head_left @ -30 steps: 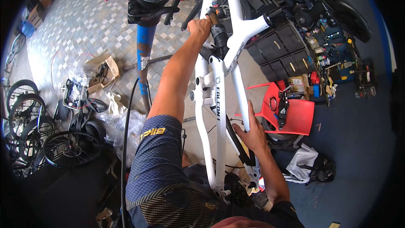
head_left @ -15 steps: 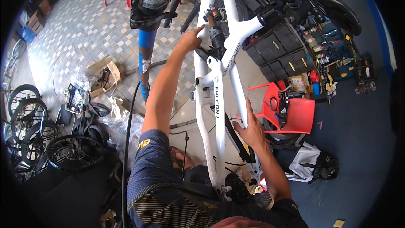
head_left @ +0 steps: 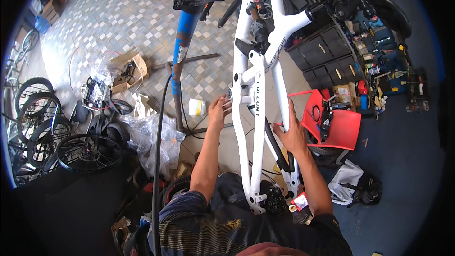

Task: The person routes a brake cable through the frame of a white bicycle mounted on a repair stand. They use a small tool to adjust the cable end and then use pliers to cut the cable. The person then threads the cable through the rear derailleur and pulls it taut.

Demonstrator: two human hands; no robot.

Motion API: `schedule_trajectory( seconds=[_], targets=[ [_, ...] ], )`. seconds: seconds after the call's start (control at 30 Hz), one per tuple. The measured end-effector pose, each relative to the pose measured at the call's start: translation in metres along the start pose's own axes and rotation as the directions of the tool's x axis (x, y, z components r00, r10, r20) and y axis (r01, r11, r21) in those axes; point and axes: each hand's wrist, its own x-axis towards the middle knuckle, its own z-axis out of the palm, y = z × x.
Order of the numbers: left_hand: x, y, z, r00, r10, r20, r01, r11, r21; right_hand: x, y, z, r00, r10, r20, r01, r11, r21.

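A white bicycle frame (head_left: 258,123) hangs upright in front of me, with its rear shock (head_left: 259,27) fitted between the tubes. My left hand (head_left: 218,112) is beside the frame's left side, fingers spread and held just under a round pivot (head_left: 230,93). Whether its fingertips touch the frame cannot be made out. On the other side my right hand (head_left: 293,135) holds a white tube of the frame, which passes between thumb and fingers. A dark cluster of parts (head_left: 276,200) sits by the frame's lower end, close to my body.
A blue repair-stand post (head_left: 182,42) rises left of the frame, a black cable (head_left: 159,161) hanging from it. Bicycle wheels (head_left: 87,147), plastic wrap (head_left: 154,137) and a cardboard box (head_left: 130,73) lie left. A red chair (head_left: 339,128) and a black drawer cabinet (head_left: 327,57) stand right.
My left hand has come down from beside the shock to below the pivot, and its fingers are off the upper tube. My right hand stays on the tube. The whole view has shifted.
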Motion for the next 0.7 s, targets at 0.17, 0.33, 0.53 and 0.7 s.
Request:
schedule_trajectory(
  seconds=[0.17,0.33,0.53,0.7],
  targets=[
    [-0.011,-0.018,0.008,0.999,0.020,0.032,-0.017,0.993,-0.118,0.000,0.000,0.000,1.000,-0.020,-0.015,0.021,0.999,0.025],
    [-0.021,-0.003,0.023,0.991,0.126,-0.041,-0.122,0.989,0.084,-0.003,0.008,0.003,0.990,-0.100,-0.099,0.098,0.995,-0.026],
    [-0.033,0.015,0.030,0.991,0.132,-0.031,-0.128,0.984,0.122,-0.004,0.006,0.001,0.992,-0.078,-0.100,0.079,0.997,-0.002],
    [-0.050,-0.009,0.019,0.995,-0.044,0.088,0.053,0.994,-0.099,-0.005,0.008,-0.001,0.994,-0.075,-0.079,0.076,0.997,0.012]
  ],
)
